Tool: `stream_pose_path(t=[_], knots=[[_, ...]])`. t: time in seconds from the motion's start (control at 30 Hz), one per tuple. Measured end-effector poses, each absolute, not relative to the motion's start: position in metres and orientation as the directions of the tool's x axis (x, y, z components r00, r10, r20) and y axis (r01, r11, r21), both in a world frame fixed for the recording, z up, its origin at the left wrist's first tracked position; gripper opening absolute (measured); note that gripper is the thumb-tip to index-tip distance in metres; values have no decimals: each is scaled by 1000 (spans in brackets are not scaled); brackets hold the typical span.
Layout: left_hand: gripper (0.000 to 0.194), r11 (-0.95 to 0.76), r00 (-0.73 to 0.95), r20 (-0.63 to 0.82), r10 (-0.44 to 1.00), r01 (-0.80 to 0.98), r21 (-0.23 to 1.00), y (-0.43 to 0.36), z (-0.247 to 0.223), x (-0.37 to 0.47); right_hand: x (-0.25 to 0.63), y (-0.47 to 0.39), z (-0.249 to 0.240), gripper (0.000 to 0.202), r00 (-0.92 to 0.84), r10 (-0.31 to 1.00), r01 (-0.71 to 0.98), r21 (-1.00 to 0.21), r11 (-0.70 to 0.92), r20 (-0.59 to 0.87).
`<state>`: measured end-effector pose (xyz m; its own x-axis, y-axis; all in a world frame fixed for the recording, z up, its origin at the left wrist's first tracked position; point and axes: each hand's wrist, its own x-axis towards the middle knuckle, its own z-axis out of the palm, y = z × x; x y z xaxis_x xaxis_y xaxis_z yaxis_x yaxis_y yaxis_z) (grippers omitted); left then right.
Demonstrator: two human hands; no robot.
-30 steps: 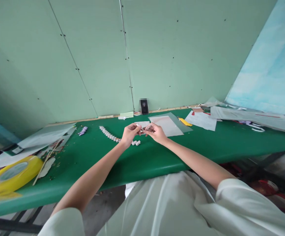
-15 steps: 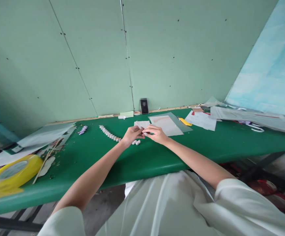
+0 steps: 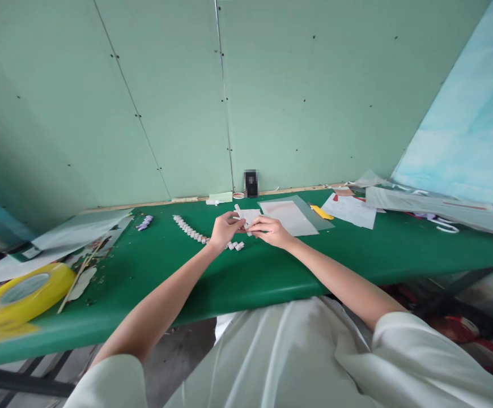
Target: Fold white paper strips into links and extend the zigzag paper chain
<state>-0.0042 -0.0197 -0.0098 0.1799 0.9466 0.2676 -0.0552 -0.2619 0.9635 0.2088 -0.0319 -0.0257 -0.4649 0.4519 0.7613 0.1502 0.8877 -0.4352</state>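
Note:
A narrow white paper strip [image 3: 238,211] sticks up between my two hands above the green table. My left hand [image 3: 224,230] is closed, pinching this strip between thumb and fingers. My right hand [image 3: 273,232] meets it from the other side, its fingertips closed on the lower part of the same strip. A zigzag chain of small folded white paper pieces [image 3: 190,231] curves over the table and passes behind my left hand, its near end [image 3: 238,246] showing just below the fingers. Some small white sheets [image 3: 251,214] lie behind the hands.
A clear sheet with white paper [image 3: 293,217] and a yellow cutter [image 3: 322,212] lie to the right, near more papers [image 3: 351,209]. Folded purple pieces [image 3: 145,222] sit left of the chain. A large yellow tape roll [image 3: 55,289] and thin sticks [image 3: 79,272] occupy the left edge.
The white strip now stands up visibly between my hands, where only a small bit showed before. My left fingers have shifted and lifted slightly; the view has moved a little.

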Motion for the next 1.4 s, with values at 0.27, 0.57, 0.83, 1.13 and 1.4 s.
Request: stream_pose_path(t=[0.27,0.57,0.83,1.13,1.4], knots=[[41,-317,203,308,930,13,948,-13,-16,-5,202,-23,-27,39,-379,770,147,-788,597,513],[29,-409,209,373,904,163,898,-18,-14,-5,198,-21,-27,46,-319,892,67,-932,357,319],[10,-520,213,474,854,360,775,-27,-13,-1,196,-22,-28,40,-293,927,25,-968,251,233],[17,-546,191,517,834,419,726,-31,-13,1,194,-20,-32,43,-248,918,8,-947,321,309],[10,-559,207,522,827,400,726,-29,-15,1,196,-22,-31,38,-235,904,60,-923,380,357]])
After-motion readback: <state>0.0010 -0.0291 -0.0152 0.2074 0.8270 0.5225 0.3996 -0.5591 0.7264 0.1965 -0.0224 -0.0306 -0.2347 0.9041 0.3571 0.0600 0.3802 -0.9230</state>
